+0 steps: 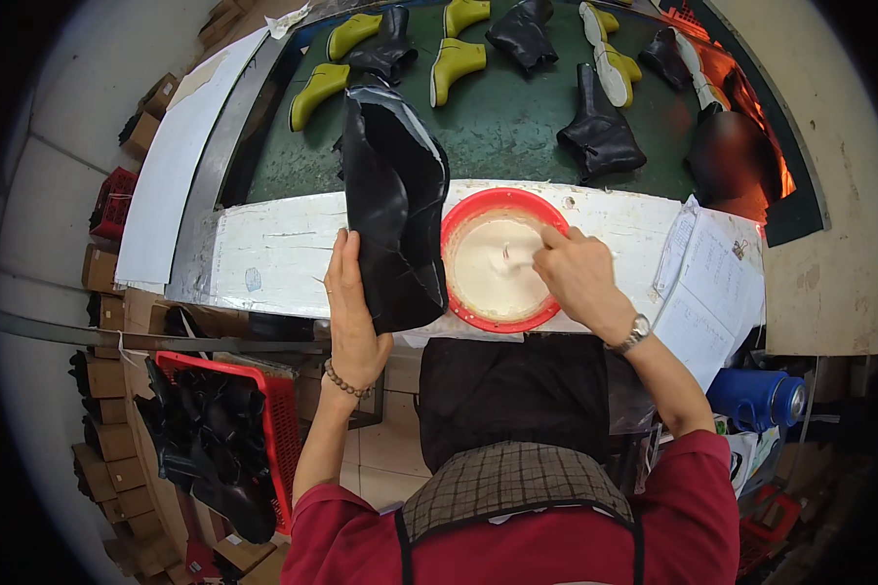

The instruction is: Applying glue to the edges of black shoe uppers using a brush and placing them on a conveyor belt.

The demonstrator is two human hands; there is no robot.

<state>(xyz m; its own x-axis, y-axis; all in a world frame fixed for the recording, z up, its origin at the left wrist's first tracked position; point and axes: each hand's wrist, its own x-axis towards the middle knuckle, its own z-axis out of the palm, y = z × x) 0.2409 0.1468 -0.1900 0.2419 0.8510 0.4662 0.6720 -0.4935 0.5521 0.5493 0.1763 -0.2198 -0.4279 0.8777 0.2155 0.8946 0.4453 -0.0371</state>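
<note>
My left hand (353,307), with a beaded bracelet at the wrist, is closed on a black leather boot upper (385,214). The upper stands tall beside the bowl, its opening and pale inner edge turned up. To the right, a red bowl (452,292) of thick cream-coloured liquid (493,273) rests on the white bench ledge. My right hand (580,278), wearing a watch, reaches over the bowl's right rim. Its fingers are pinched together just above the liquid; what they hold is too covered or small to name.
Beyond the ledge, a green surface (517,146) carries several yellow boot lasts (457,70) and black boots (598,136). Papers (707,292) lie at right, above a blue flask (759,398). A red crate (281,429) of black uppers (215,439) stands low at left.
</note>
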